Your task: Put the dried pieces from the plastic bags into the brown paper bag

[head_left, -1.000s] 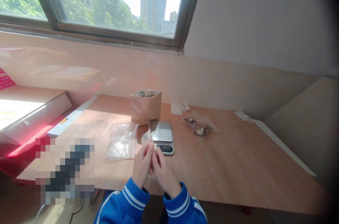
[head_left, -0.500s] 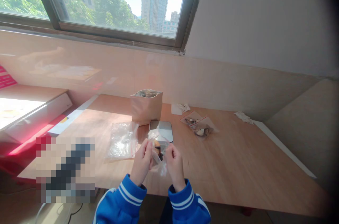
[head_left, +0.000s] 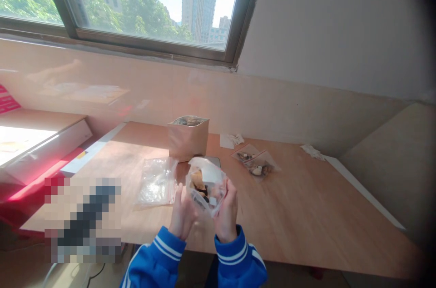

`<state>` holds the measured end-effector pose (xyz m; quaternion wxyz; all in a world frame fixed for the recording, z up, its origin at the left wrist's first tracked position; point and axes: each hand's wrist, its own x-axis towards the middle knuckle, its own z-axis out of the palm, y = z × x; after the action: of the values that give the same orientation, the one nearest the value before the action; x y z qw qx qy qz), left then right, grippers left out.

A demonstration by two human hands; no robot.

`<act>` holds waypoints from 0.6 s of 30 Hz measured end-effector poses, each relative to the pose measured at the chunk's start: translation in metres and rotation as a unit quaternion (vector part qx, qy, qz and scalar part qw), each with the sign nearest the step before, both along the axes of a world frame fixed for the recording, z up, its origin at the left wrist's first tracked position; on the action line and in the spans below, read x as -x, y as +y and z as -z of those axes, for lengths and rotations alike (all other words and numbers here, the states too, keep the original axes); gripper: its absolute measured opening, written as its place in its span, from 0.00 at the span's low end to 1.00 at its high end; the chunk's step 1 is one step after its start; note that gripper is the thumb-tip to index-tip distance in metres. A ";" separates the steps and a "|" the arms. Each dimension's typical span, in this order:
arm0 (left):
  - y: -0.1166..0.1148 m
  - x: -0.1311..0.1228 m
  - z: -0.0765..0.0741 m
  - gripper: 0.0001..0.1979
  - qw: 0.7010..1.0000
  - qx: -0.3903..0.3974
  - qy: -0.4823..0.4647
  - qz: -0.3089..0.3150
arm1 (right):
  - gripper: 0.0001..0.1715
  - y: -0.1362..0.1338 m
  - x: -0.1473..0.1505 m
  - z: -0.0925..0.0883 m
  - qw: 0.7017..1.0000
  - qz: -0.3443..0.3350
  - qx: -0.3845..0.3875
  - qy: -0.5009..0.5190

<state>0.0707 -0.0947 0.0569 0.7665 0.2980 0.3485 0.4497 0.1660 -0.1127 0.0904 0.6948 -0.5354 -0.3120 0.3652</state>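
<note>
Grip clamped: left hand (head_left: 182, 216) and right hand (head_left: 227, 211) on a clear bag (head_left: 206, 192) of dried chunks (head_left: 197, 183)

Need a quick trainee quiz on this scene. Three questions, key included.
1. True or false: the kraft paper pouch stands upright on the table.
2. Short answer: what is held up between the left hand and the right hand?
3. Pick one, left or right: which hand is nearer the flat zip bag?

Key:
1. True
2. A clear plastic bag with brown and pale pieces inside
3. Left
</note>
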 end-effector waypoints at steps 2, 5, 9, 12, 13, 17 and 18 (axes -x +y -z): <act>-0.002 -0.003 0.001 0.35 1.000 0.005 -0.022 0.021 | 0.28 0.001 -0.001 0.008 0.998 -0.040 0.024 -0.045; 0.000 0.001 0.002 0.35 0.999 0.025 0.044 -0.013 | 0.25 0.001 -0.012 0.015 0.982 -0.041 0.038 -0.181; 0.011 0.014 0.004 0.36 0.988 0.020 0.143 -0.059 | 0.17 -0.002 -0.025 0.001 0.966 0.039 0.005 -0.257; 0.016 0.017 0.002 0.36 0.982 0.004 0.171 -0.074 | 0.16 -0.003 -0.024 -0.013 0.968 -0.057 -0.045 -0.239; 0.016 0.017 0.001 0.36 0.981 -0.001 0.173 -0.086 | 0.15 -0.003 -0.022 -0.016 0.963 -0.119 -0.055 -0.235; 0.015 0.016 -0.003 0.33 0.975 -0.019 0.186 -0.118 | 0.13 0.006 -0.014 -0.012 0.938 -0.218 -0.061 -0.261; 0.015 0.016 -0.003 0.33 0.975 -0.020 0.190 -0.113 | 0.13 0.010 -0.012 -0.009 0.939 -0.209 -0.055 -0.268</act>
<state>0.0543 -0.0801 0.0599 0.6244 0.3515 0.5100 0.4759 0.1776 -0.1031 0.0990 0.5216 -0.4971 -0.6112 0.3276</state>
